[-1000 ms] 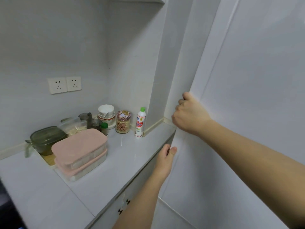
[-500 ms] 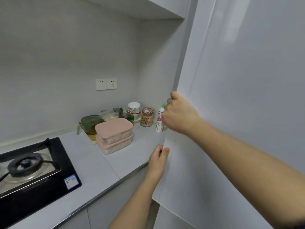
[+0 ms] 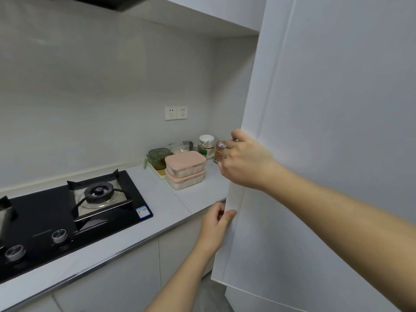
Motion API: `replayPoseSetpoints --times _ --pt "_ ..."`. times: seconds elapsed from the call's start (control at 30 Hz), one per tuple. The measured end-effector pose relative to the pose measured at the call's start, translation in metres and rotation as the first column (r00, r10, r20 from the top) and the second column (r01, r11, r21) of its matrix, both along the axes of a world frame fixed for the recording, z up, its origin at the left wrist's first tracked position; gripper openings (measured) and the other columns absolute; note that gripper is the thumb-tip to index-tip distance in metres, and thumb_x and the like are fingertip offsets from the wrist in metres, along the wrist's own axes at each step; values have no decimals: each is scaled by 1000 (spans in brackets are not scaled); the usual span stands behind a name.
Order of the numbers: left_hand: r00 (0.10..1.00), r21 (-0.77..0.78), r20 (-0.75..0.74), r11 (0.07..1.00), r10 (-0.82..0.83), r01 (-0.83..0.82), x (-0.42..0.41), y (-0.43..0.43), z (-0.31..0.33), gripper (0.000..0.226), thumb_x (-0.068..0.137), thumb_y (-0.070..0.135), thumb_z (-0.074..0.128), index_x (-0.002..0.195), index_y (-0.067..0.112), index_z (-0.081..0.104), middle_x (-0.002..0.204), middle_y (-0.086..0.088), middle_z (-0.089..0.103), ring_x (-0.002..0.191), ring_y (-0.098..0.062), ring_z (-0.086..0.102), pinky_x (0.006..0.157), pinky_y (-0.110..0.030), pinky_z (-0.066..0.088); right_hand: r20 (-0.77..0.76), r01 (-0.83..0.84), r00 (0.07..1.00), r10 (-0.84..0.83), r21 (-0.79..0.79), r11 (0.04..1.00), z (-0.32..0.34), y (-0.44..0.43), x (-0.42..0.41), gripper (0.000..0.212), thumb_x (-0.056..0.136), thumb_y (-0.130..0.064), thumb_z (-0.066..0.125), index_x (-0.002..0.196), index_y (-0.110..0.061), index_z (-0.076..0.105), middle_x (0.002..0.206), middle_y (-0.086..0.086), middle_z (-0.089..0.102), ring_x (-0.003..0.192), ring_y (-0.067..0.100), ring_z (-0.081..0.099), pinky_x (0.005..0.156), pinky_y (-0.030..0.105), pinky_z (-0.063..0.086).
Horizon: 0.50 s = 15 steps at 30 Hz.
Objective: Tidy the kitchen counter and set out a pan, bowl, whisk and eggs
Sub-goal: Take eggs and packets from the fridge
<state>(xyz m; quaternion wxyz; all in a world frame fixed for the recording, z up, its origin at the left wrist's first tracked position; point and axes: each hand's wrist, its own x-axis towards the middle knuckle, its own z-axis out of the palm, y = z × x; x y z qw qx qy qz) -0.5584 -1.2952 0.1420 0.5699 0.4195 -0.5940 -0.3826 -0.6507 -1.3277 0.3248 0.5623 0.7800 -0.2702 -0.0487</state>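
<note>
Tall white door fills the right side, its free edge standing in front of the counter's right end.

Right hand: fingers curled round the door's edge, knuckles out, holding it at about the height of the jars. Left hand: lower on the same edge, just below the counter's front edge, pinching the panel between thumb and fingers.

Counter: pale grey, metal strip along the front. Black stove set into its left part, one burner in full view, two knobs near the front edge.

Toward the back right corner: two pink-lidded boxes, one stacked on the other. Just left of them a green glass pot on a pale tray. Behind, by the wall, a white tub and a printed jar, the jar partly hidden by the right hand.

Double socket on the wall above.
</note>
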Motion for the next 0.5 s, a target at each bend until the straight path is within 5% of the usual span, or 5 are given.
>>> replayPoseSetpoints --times 0.3,0.5 --pt "999 52 42 998 -26 23 16 61 -6 41 73 56 62 68 21 41 69 5 43 64 -9 38 58 -23 31 96 -243 963 251 -81 967 1 65 4 41 87 -19 46 48 -14 58 51 3 56 56 26 51 77 38 36" --pt "997 88 74 996 -30 24 21 113 -4 36 82 37 68 68 19 40 68 6 39 62 -9 35 58 -24 30 148 -348 921 360 -101 932 2 116 8 39 86 -18 47 48 -14 53 52 3 52 54 27 51 80 39 38"
